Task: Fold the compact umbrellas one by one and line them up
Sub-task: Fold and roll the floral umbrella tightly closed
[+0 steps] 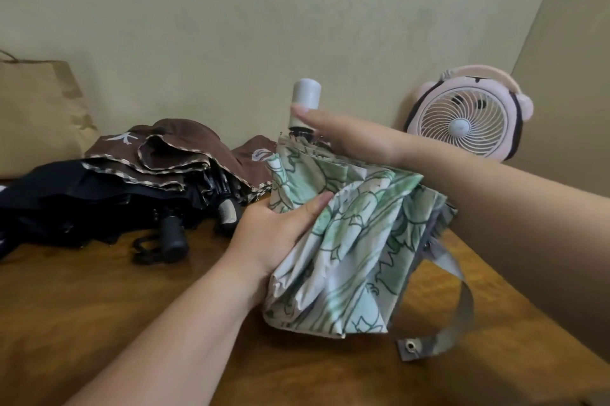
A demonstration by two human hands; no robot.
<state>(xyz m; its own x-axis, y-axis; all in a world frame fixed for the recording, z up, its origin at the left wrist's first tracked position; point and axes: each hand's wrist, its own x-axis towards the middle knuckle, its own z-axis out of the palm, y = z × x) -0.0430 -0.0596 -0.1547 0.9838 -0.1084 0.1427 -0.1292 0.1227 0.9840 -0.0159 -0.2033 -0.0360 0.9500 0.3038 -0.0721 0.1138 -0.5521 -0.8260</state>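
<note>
L hand (277, 234) grips green umbrella (356, 257) cloth; R hand (346, 138) holds it near white handle (307, 95). On table (99, 306), left: brown umbrella (171, 154), black umbrella (82, 200).

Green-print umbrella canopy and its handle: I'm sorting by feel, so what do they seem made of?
Canopy: thin matte fabric, probably a synthetic weave; it creases and bunches in soft folds. Handle: smooth pale grey, likely hard plastic, with crisp cylindrical edges.

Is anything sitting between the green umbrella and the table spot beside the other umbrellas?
Nothing visible does. The left hand and right hand both hold the green umbrella above bare wood of the table. The brown umbrella and black umbrella lie heaped to its left.
</note>
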